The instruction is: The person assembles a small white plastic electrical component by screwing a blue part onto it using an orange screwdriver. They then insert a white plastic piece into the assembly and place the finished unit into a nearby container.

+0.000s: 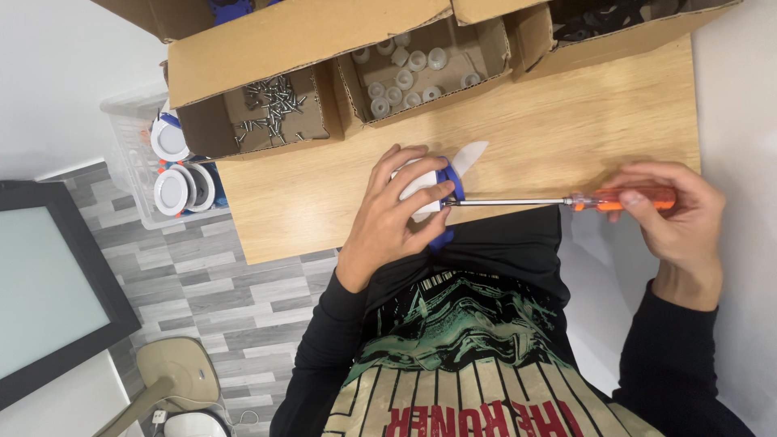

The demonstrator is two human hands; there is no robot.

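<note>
My left hand [388, 214] grips a round white fitting with a blue bracket [450, 180] at the near edge of a wooden table [566, 137]. My right hand [672, 214] holds a screwdriver with an orange handle [627, 198]. Its long metal shaft [506, 202] runs left, and the tip touches the fitting's side next to my left thumb. A white tab sticks out of the fitting toward the boxes.
Behind the fitting stand open cardboard boxes: one with loose screws [271, 105], one with small white caps [409, 73], one with dark parts [607, 20]. A clear bin of round white fittings [174, 174] sits left of the table on the grey floor.
</note>
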